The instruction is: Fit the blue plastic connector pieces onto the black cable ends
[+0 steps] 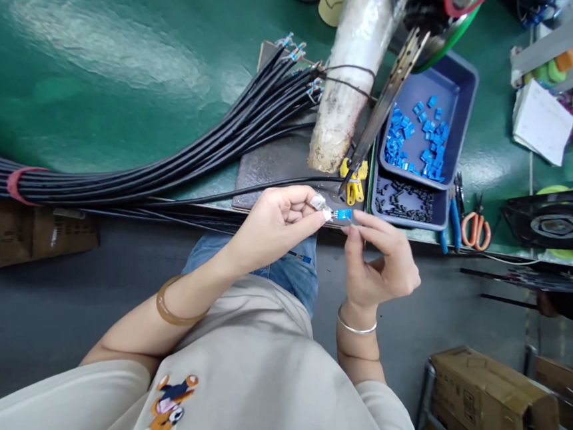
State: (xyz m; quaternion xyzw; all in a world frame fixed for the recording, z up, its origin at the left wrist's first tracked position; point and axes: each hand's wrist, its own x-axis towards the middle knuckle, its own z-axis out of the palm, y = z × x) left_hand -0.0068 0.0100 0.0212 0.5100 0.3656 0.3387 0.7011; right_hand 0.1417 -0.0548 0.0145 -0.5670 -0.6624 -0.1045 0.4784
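Note:
My left hand, with white wrap on its fingertips, is closed in a pinch on a thin wire end. The wire meets a small blue connector just right of those fingertips. My right hand has its thumb and forefinger pinched together at the connector's right end. Behind my hands a yellow-handled tool lies at the table edge. One black cable runs along the edge toward the tool. A thick bundle of black cables with bared coloured ends lies to the left.
A blue-grey tray holds blue connectors, above another tray of small black parts. A wrapped post slants over the green table. Blue-handled pliers and orange-handled scissors lie right. Cardboard boxes stand lower right.

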